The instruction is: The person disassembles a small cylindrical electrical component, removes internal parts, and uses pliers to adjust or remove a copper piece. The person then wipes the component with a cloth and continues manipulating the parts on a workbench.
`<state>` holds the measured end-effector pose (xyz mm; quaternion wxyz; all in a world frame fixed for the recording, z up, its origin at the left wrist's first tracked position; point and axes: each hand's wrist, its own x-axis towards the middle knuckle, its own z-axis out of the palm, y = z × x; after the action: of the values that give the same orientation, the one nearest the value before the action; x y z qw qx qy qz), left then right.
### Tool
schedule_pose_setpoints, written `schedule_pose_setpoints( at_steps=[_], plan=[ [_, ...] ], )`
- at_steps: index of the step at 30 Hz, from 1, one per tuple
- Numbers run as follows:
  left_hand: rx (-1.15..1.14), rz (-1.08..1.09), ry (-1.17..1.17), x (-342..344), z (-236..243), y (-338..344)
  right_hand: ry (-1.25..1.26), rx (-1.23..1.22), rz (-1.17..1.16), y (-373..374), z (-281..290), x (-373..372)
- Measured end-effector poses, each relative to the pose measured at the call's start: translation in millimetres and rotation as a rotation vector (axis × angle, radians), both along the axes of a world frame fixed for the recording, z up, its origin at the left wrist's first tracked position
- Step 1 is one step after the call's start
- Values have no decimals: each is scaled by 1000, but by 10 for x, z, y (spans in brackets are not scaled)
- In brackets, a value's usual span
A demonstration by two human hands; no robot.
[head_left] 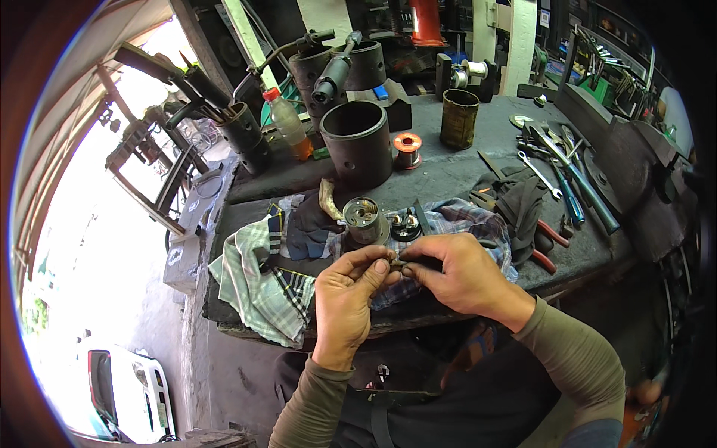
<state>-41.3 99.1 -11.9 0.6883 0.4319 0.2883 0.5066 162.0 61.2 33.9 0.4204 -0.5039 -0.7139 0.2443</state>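
My left hand (351,287) and my right hand (459,272) meet over the front edge of the workbench, fingertips pinched close together. Between them is a small part, mostly hidden by the fingers and too small to name. Just beyond my left fingers stands a grey metal cylinder (364,224) with an open top and copper-coloured parts inside. To its right sits a round black piece (406,226) with shiny metal studs. A plaid cloth (474,222) lies under these parts, and a pale checked cloth (250,280) hangs over the bench edge at the left.
A large dark pot (357,145), a solder spool (408,151), a rusty can (459,121) and a red-capped bottle (287,123) stand farther back. Wrenches (539,173), a blue-handled hammer (594,198) and red-handled pliers (551,235) lie right. A heavy metal block (635,164) borders them.
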Motion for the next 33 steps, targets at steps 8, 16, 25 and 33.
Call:
schedule_pose_setpoints(
  at_steps=[8, 16, 25, 33],
  plan=[
    [110, 5, 215, 110, 119, -104, -82, -103, -50, -63, 51, 99],
    [89, -8, 219, 111, 109, -52, 48, -100, -38, -38, -77, 136],
    [-117, -148, 144, -73, 129, 127, 226, -374, -18, 54, -164, 141],
    [83, -199, 583, -427, 668, 337, 433, -531, 61, 97, -193, 145]
  ],
)
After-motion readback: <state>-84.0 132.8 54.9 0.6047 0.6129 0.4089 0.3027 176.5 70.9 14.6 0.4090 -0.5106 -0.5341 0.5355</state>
